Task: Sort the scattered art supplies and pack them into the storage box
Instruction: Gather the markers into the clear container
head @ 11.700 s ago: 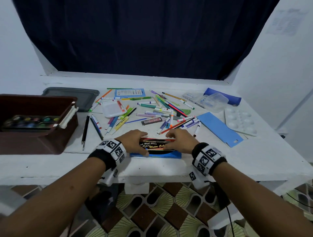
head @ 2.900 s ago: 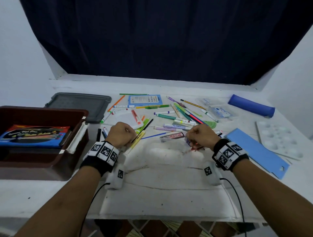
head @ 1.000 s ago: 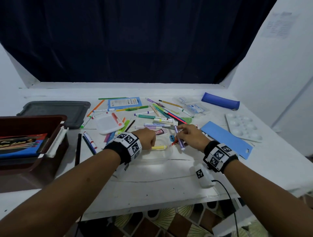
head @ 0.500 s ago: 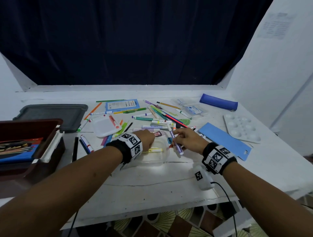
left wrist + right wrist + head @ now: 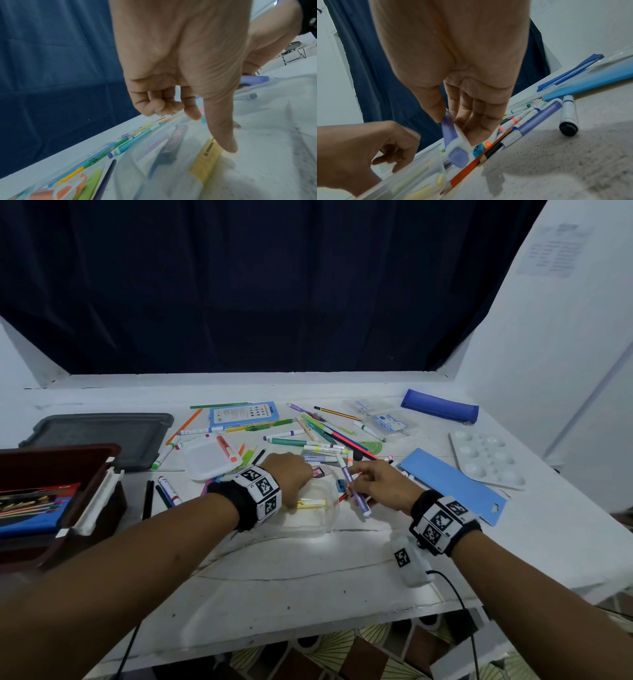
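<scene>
Art supplies lie scattered over the white table (image 5: 308, 583) in the head view: markers, pencils and pens in a loose heap beyond the hands, a blue folder (image 5: 448, 484) and a white paint palette (image 5: 486, 458) to the right, a blue pencil pouch (image 5: 440, 411) at the far right. The dark red storage box (image 5: 51, 498) stands at the table's left edge with a blue watercolour set (image 5: 30, 510) inside it, and a grey lid (image 5: 102, 433) lies just behind the box. A clear plastic tub (image 5: 310, 513) sits between the two hands with a yellow highlighter (image 5: 310, 503) inside; the left hand (image 5: 291, 479) is over the tub's left side, the right hand (image 5: 376, 484) just to its right, holding a purple marker (image 5: 354, 493) tilted down toward the tub. From the left wrist, the left hand (image 5: 180, 67) has its small fingers curled in, holding nothing, while the thumb (image 5: 221, 132) points down, its tip at the yellow highlighter (image 5: 205, 158); whether it touches is unclear through the blur. From the right wrist, the right hand (image 5: 462, 81) pinches the purple marker (image 5: 452, 140) between thumb and fingertips, cap end low beside the tub's rim (image 5: 423, 158), above an orange pencil (image 5: 471, 166) and a small blue sharpener (image 5: 478, 148).
</scene>
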`<act>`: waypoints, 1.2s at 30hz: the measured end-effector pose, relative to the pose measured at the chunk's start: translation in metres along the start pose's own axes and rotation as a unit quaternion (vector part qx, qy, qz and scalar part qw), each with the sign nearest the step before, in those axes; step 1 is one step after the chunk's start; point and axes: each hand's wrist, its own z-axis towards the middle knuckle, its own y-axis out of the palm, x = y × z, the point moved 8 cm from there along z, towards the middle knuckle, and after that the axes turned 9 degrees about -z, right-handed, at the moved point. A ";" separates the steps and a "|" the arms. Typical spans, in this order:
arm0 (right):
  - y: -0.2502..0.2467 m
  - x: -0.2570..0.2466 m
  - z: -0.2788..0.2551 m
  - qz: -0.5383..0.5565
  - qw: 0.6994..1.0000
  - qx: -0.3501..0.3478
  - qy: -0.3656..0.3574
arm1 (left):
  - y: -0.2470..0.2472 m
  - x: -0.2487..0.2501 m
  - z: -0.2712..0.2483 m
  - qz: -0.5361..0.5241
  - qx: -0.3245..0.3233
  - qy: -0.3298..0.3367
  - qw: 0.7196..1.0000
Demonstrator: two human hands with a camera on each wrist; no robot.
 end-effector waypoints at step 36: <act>0.027 -0.096 0.029 -0.246 0.958 -0.025 -0.145 | 0.026 -0.112 -0.034 -0.423 0.044 -0.128 0.896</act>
